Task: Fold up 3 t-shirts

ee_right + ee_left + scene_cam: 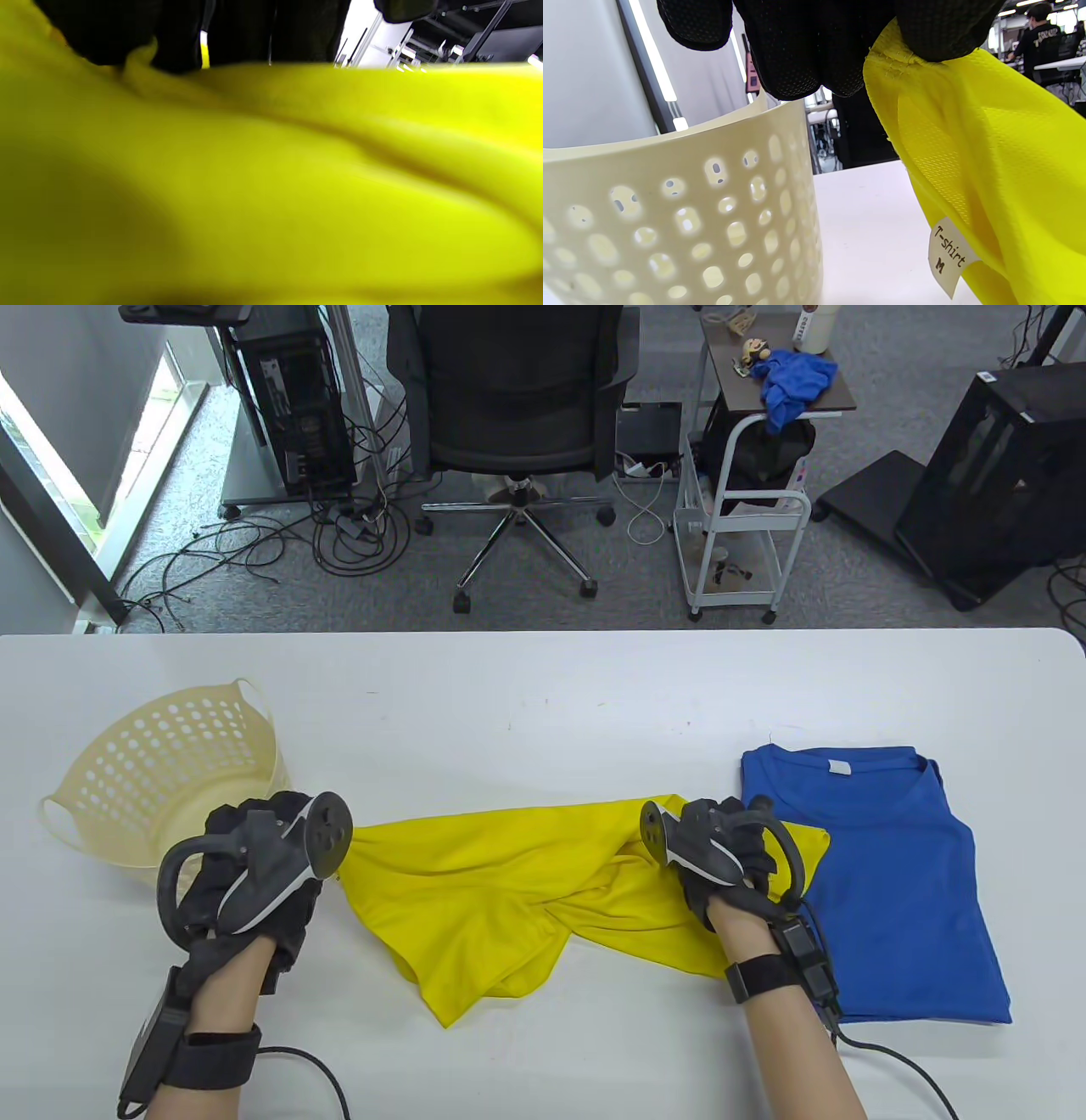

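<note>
Centrally, item one: yellow t-shirt (543, 891), crumpled, stretched between both hands across the near table (543, 687). Left hand (246, 874) pinches its 9 o'clock corner; the left wrist view alone shows gloved fingertips (933, 29) clamped on the hem and a white size label (948, 256) reading "T-shirt M". Right hand (721, 857) grips the 3 o'clock end; its wrist view shows only blurred yellow cloth bunched under dark fingers (106, 38). Item two: blue t-shirt (891, 891), folded flat at 3 o'clock, overlapped by the yellow edge. Item three: cream perforated basket (161, 780), tipped, at 9 o'clock beside the left hand.
</note>
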Demonstrator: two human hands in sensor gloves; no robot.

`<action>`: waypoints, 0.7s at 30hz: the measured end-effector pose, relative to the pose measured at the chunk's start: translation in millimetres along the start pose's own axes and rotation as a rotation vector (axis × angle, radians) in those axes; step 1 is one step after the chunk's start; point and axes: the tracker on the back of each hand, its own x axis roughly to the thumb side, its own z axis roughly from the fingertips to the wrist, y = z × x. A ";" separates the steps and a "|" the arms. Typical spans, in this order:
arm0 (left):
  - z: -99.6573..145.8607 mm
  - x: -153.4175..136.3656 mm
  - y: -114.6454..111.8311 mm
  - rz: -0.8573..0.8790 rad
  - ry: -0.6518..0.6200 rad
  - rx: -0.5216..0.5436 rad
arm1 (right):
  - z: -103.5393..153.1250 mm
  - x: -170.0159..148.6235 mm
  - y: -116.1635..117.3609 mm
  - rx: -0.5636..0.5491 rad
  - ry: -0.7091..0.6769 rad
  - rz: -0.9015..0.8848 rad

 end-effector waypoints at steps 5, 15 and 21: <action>14.7 -12.1 9.4 0.009 0.032 0.013 | 32.2 -32.9 -49.5 -0.123 -0.008 -0.106; 14.1 -26.1 58.6 0.035 0.054 -0.015 | 68.6 -129.0 -102.5 0.029 0.004 -0.088; -98.0 9.5 43.8 -0.141 0.152 -0.121 | -32.1 -133.8 -80.9 0.125 0.160 -0.049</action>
